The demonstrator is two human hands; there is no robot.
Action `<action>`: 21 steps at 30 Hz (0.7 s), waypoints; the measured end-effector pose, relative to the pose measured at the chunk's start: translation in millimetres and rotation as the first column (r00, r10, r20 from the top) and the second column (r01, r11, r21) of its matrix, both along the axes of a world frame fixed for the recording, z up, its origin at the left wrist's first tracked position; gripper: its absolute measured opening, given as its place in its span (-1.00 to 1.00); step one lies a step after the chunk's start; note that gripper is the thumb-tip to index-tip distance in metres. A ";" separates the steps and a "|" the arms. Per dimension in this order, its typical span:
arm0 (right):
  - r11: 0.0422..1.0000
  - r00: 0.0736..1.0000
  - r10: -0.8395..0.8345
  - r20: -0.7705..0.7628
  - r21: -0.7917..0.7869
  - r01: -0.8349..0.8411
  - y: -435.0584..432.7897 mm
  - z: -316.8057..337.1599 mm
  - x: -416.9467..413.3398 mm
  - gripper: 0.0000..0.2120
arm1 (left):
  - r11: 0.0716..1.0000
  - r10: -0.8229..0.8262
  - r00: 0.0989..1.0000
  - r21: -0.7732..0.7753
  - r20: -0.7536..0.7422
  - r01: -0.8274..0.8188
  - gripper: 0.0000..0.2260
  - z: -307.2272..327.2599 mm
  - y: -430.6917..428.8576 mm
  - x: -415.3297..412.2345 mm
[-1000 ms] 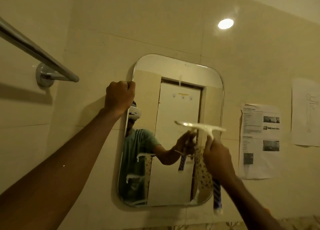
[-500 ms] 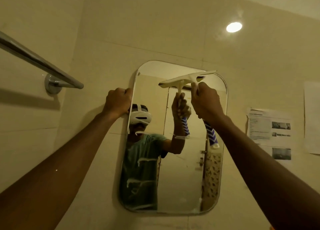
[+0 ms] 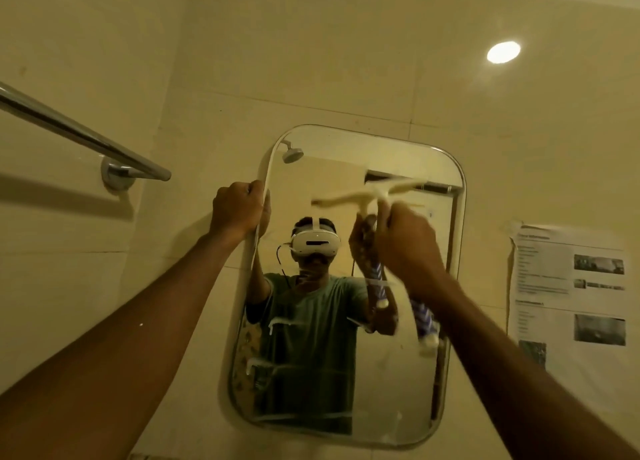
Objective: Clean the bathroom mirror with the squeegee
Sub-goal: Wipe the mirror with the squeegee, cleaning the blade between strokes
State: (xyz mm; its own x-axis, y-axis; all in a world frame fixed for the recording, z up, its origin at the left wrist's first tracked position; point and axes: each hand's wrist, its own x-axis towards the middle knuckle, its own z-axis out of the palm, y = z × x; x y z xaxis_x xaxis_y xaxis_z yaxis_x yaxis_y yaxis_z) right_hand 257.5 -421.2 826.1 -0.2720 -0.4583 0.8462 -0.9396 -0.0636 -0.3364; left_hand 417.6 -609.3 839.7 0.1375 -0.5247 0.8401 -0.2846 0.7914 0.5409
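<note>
The left hand (image 3: pixel 237 210) grips the left edge of the wall mirror (image 3: pixel 329 373) near its top, while the right hand (image 3: pixel 408 248) is wrapped round the striped handle of the squeegee (image 3: pixel 372 196), held blurred over the upper right of the glass — whether the blade touches I cannot tell. The blade's long axis runs across the mirror, tilted up to the right, handle pointing down. White foam streaks (image 3: pixel 277 322) lie at the lower left, below and left of the blade — so the next stroke probably has to go down and leftward.
</note>
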 end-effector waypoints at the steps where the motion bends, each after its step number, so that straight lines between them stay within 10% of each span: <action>1: 0.999 1.000 -0.005 -0.008 -0.038 0.005 -3.6 23.1 0.6 -0.70 | 1.000 0.001 1.000 0.003 0.001 -0.001 -0.62 0.1 -0.7 -0.6; 5: 0.996 0.995 -0.080 -0.053 -0.043 0.078 -17.8 60.3 -6.7 -0.71 | 1.000 0.000 1.000 0.009 0.004 0.000 -0.60 -0.6 -6.1 -1.6; 16: 0.992 1.000 -0.019 0.014 0.127 0.017 -3.7 -105.9 -28.9 -0.79 | 0.994 -0.085 0.996 0.074 -0.024 0.086 -0.58 0.3 -10.6 6.4; 21: 0.978 0.868 -0.008 -0.496 0.179 0.111 -22.4 -50.5 11.8 -0.75 | 0.954 -0.256 0.965 0.146 -0.052 0.261 -0.59 1.9 -4.7 13.7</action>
State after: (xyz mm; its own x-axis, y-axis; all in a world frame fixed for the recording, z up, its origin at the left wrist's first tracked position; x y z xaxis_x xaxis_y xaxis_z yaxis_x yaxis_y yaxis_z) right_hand 269.4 -443.6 775.6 0.1221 -0.6237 0.7721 -0.9855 0.0163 0.1690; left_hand 431.3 -614.0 841.6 0.0065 -0.6659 0.7460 -0.0617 0.7443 0.6650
